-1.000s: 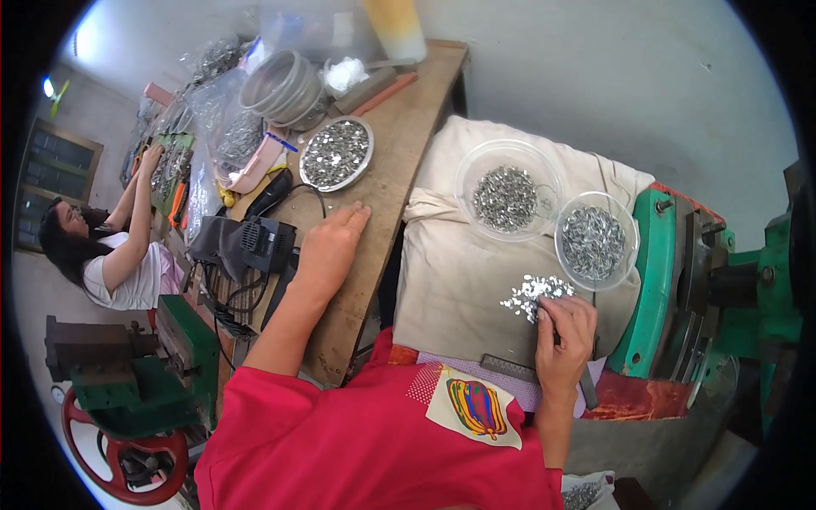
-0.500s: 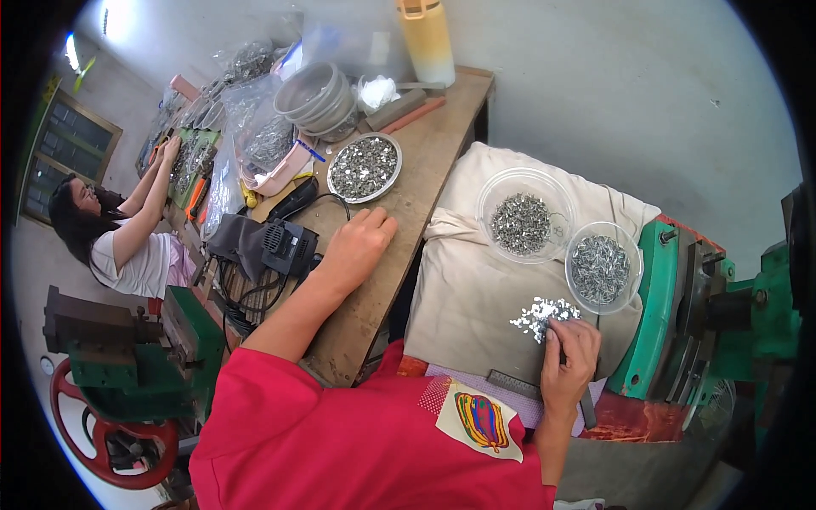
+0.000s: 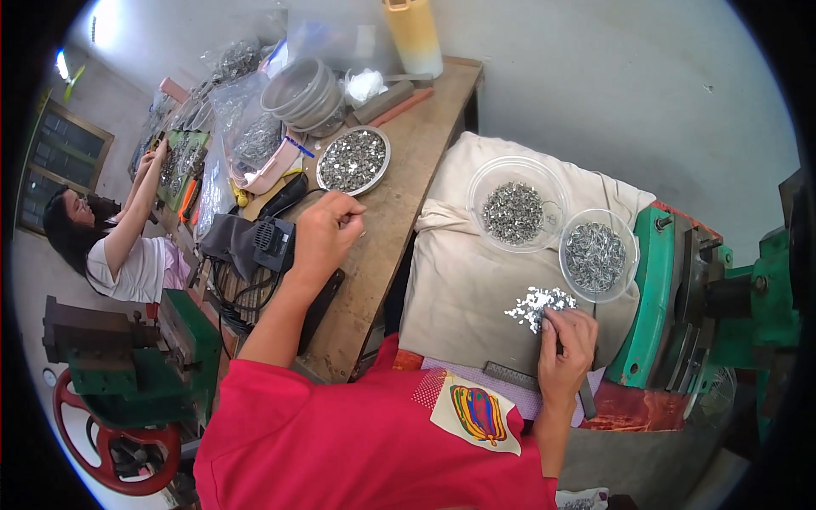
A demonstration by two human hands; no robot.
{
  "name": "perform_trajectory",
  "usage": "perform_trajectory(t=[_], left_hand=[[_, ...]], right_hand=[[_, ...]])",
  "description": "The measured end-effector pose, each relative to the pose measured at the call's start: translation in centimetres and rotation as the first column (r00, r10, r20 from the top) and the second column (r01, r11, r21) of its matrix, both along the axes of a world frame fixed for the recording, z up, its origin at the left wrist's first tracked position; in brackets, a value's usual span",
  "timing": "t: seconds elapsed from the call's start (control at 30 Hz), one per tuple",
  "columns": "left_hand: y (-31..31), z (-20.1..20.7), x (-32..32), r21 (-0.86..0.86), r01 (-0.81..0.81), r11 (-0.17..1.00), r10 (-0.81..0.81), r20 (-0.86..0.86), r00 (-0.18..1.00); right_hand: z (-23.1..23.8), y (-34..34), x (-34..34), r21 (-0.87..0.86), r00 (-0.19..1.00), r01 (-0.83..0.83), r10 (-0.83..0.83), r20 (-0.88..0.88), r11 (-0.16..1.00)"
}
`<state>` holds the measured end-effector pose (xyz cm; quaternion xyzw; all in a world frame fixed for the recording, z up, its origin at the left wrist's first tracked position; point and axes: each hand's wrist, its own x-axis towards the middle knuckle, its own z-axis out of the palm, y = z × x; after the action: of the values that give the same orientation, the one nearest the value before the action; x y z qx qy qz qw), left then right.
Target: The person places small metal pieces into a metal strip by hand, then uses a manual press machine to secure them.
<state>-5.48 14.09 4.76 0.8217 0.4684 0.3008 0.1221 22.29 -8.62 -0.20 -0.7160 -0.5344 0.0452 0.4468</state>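
Note:
My left hand [image 3: 325, 231] rests on the wooden table [image 3: 399, 204] with its fingers curled, just below a round metal tray [image 3: 353, 160] heaped with small shiny metal pieces. My right hand [image 3: 565, 340] lies on a beige cloth [image 3: 459, 280], fingertips bent onto a small pile of silvery pieces [image 3: 537, 304]. Whether it grips any of them is hidden. Two clear bowls [image 3: 514, 204] [image 3: 597, 253] of grey metal parts stand just beyond the pile.
A green press machine [image 3: 671, 297] stands right of the cloth. Stacked bowls [image 3: 302, 92], bags of parts and a yellow bottle [image 3: 412, 36] crowd the table's far end. A black device with cables [image 3: 255, 242] lies left of my hand. Another person [image 3: 119, 246] works at far left beside a green vice [image 3: 127, 357].
My left hand has curled from lying flat and edged toward the metal tray. My right hand stays at the pile of pieces.

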Motion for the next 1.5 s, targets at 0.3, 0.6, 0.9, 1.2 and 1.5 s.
perform_trajectory(t=[0.3, 0.6, 0.9, 1.2, 1.5], left_hand=[[3.6, 5.5, -1.3, 0.255, -0.080, 0.964, 0.038, 0.165, 0.986], [16.8, 9.5, -4.4, 0.330, -0.301, 0.895, 0.272, 0.132, 0.953], [21.6, 8.5, -5.2, 0.213, -0.299, 0.930, 0.320, -0.070, 0.945], [20.3, 8.7, -5.6, 0.260, -0.253, 0.932, 0.298, -0.150, 0.943], [-2.7, 9.9, 3.4, 0.223, 0.318, 0.921, -0.322, -0.021, 0.946]], right_hand=[[-0.2, 0.2, -0.1, 0.002, 1.000, -0.013, 0.013, 0.014, 1.000], [-0.5, 0.0, 0.0, 0.005, 1.000, -0.006, 0.006, 0.019, 1.000], [-0.7, 0.0, 0.2, 0.023, 0.999, -0.008, 0.007, 0.035, 1.000], [-0.6, 0.0, 0.1, 0.013, 0.998, -0.004, 0.003, 0.059, 1.000], [-0.2, 0.3, -0.7, -0.113, 0.980, -0.015, 0.037, 0.193, 0.994]])
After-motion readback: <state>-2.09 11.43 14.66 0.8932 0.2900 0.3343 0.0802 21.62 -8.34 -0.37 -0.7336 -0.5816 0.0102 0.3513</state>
